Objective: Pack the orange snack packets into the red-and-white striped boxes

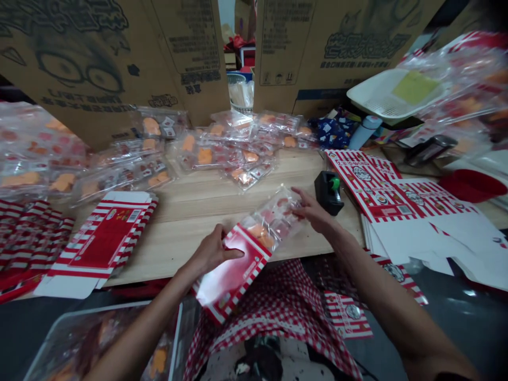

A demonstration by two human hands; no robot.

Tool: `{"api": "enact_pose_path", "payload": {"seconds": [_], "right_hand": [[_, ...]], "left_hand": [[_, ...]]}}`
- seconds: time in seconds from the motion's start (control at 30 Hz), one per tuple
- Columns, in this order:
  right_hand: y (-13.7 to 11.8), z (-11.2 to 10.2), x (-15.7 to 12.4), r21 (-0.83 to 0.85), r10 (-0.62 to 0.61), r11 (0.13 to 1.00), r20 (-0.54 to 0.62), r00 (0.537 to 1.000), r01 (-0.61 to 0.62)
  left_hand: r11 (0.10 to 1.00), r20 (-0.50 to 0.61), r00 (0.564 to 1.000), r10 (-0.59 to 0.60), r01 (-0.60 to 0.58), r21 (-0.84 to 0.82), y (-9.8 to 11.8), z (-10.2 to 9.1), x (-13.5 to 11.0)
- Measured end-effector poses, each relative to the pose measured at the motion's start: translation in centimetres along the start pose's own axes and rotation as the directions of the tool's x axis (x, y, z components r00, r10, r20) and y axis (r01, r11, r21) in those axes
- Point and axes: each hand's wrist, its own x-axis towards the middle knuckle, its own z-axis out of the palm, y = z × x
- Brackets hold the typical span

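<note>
My left hand (216,251) is closed around a red and white striped box (238,275), thumb across its red face. The box tilts over the table's front edge above my lap. Out of its upper right end sticks a clear plastic packet (273,219) with orange and pink pieces inside. My right hand (311,209) pinches the far end of that packet, fingers bent over the film. Part of the packet is hidden within the box. A black tape dispenser (328,193) with a green roll stands just beyond my right hand.
Several filled packets (238,145) lie along the back, before tall cardboard cartons (190,58). Striped boxes (105,235) stack at left; flat striped card sheets (381,190) lie at right. A white basket (397,92), blue bottle (365,132) and red bowl (472,185) stand on the right.
</note>
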Motion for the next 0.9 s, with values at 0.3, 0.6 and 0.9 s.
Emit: {"api": "enact_pose_path", "payload": {"seconds": [0.3, 0.6, 0.9], "right_hand": [[-16.7, -2.0, 4.5, -0.393, -0.322, 0.700, 0.572, 0.755, 0.597], [-16.9, -2.4, 5.7, -0.225, -0.173, 0.895, 0.622, 0.764, 0.386], [-16.7, -2.2, 5.2, -0.320, -0.091, 0.835, 0.723, 0.685, 0.448]], "left_hand": [[0.634, -0.008, 1.000, 0.018, -0.018, -0.773, 5.1, 4.4, -0.3], [0.640, -0.101, 0.990, 0.099, -0.141, -0.756, 3.1, 5.5, -1.7], [0.630, -0.069, 0.983, 0.171, -0.163, -0.760, 2.7, 5.8, -2.1]]}}
